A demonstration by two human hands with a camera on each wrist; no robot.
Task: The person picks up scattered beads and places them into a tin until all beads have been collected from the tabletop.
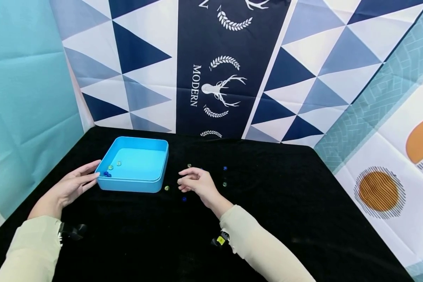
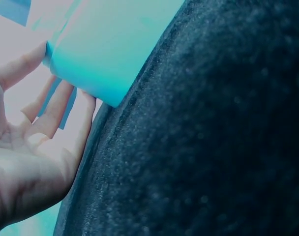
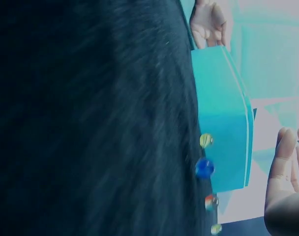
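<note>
Four marbles (image 1: 109,171) in one tray (image 1: 134,185)

light: bright, even | shadows: faint | head view: edges bowed | wrist views: blurred, blue-tinted

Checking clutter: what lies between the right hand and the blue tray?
In the head view, one yellowish marble on the black cloth lies between the right hand and blue tray; otherwise bare.
</note>
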